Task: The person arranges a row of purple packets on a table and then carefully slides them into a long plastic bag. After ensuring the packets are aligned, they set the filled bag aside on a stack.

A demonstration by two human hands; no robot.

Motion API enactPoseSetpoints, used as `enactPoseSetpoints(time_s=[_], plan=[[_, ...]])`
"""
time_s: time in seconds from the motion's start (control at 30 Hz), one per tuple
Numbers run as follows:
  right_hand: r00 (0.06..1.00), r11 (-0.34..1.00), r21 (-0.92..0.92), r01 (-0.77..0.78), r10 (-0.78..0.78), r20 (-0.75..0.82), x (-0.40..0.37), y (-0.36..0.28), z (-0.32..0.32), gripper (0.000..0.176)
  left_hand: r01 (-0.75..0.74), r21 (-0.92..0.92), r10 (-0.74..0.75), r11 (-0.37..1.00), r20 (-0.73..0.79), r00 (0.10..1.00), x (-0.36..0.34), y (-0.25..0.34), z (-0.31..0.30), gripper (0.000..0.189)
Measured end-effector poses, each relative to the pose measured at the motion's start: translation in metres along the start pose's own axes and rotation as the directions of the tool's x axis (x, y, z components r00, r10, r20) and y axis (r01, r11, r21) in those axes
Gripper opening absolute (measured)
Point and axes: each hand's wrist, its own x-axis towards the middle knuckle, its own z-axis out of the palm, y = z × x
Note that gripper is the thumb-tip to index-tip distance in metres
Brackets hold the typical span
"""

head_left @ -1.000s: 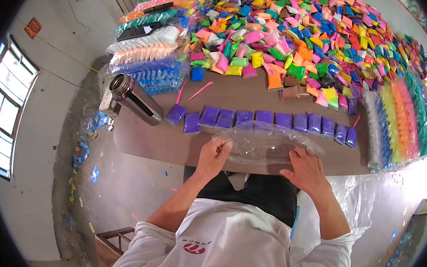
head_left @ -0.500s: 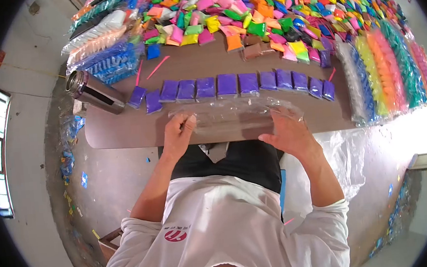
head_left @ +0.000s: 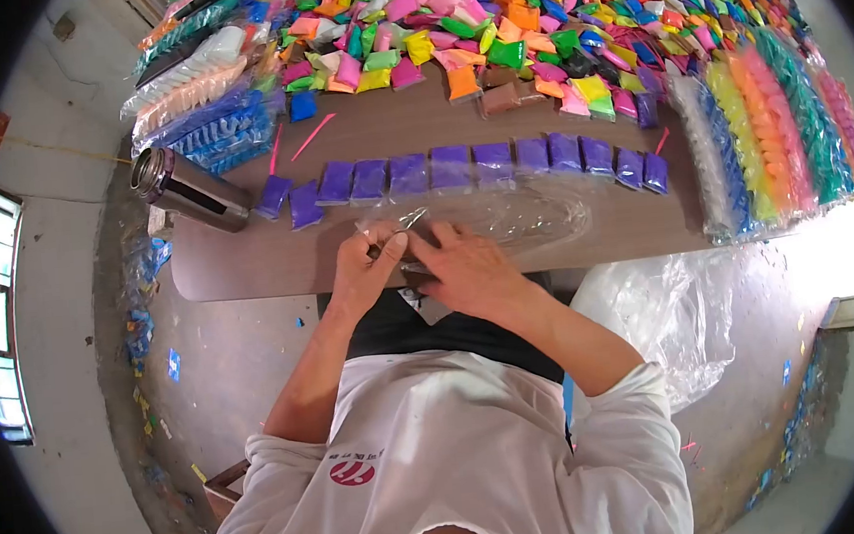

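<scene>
A long clear plastic bag (head_left: 549, 219) lies along the front of the table, its left end gathered between my hands. My left hand (head_left: 369, 269) pinches that end between thumb and fingers. Close beside it, my right hand (head_left: 473, 271) is closed on the same end, its fingertips partly hidden by the film. Just beyond the bag runs a row of small purple packets (head_left: 450, 168), some overlapped by the bag's far edge.
A steel thermos (head_left: 190, 189) lies tilted at the left. Bundled colored packs (head_left: 221, 133) are stacked behind it, with more packs (head_left: 768, 140) at the right. A heap of colorful packets (head_left: 529, 28) covers the back. Pink strips (head_left: 312, 136) lie on the table (head_left: 246, 266).
My right hand has moved left from the bag's right end to beside my left hand. The bag's right end now lies loose on the table. My left hand stays nearly in place.
</scene>
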Motion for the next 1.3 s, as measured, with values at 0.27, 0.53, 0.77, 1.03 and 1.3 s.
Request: enactPoseSetpoints(time_s=[0.27,0.53,0.77,1.03,1.3], plan=[[0.998,0.997,-0.060,-0.056,0.059,0.033,-0.003,-0.004,-0.005,0.064,-0.075,0.052,0.078,0.996,-0.058,0.995,0.003,-0.007,-0.002,0.029],[0.923,0.919,-0.098,-0.382,0.385,0.013,-0.055,0.059,-0.066,0.052,0.067,0.094,-0.072,0.993,0.043,0.997,0.000,-0.009,-0.011,0.024],[0.967,0.964,-0.074,-0.254,0.251,-0.049,-0.091,0.061,-0.046,0.046,-0.110,0.020,0.110,0.994,-0.035,0.993,-0.001,-0.012,-0.003,0.029],[0.929,0.897,0.436,0.078,0.093,-0.359,-0.135,0.062,-0.102,0.015,-0.054,0.062,0.052,0.997,0.034,0.998,-0.005,-0.013,-0.010,0.024],[0.643,0.829,-0.010,-0.559,0.426,-0.636,-0.151,0.222,-0.118,0.037,-0.005,0.038,0.004,0.999,0.037,0.999,-0.009,-0.009,-0.007,0.027]])
